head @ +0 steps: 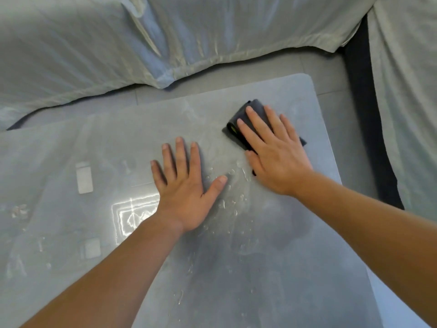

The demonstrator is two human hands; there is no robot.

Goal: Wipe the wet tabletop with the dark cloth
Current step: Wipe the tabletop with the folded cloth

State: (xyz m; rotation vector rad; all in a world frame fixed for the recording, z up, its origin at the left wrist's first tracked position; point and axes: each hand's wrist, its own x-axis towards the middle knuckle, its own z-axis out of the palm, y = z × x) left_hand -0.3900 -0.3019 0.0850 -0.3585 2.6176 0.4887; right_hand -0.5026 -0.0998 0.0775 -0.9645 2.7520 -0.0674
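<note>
Wide grey tabletop (272,268), and plenty of it is unwiped: streaks and film across the left, and near the middle, beads of water (236,200). Early going, I'd judge. The left hand (186,185) braces flat on the surface, fingers straight and spread. The right hand (276,152) presses down, fingers straight and slightly apart, on the dark cloth (236,136) toward the far right corner. It's folded, and its long axis seems to run diagonally, pointing away and left.
</note>
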